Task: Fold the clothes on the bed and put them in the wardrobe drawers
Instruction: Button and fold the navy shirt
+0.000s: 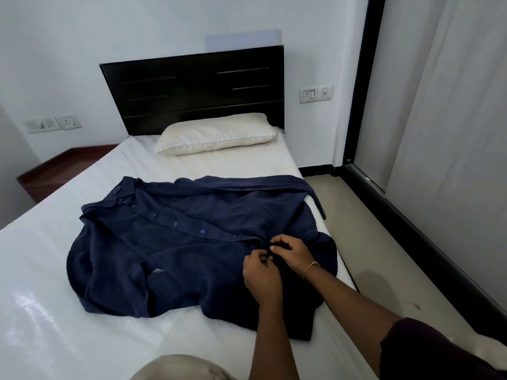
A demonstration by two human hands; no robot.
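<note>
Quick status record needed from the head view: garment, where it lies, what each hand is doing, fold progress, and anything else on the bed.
garment: navy button-up shirt, spread out, front up
location: on the white bed, one sleeve over the right edge
left hand: pinches the placket near the hem
right hand: pinches the same placket, bracelet on wrist
fold progress: not yet folded; upper buttons look fastened
also on bed: cream pillow by the dark headboard

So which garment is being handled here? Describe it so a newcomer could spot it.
On the white-sheeted bed, below the cream pillow, lies a navy button-front shirt. Both hands pinch its placket; it is the only dark cloth there.
</note>
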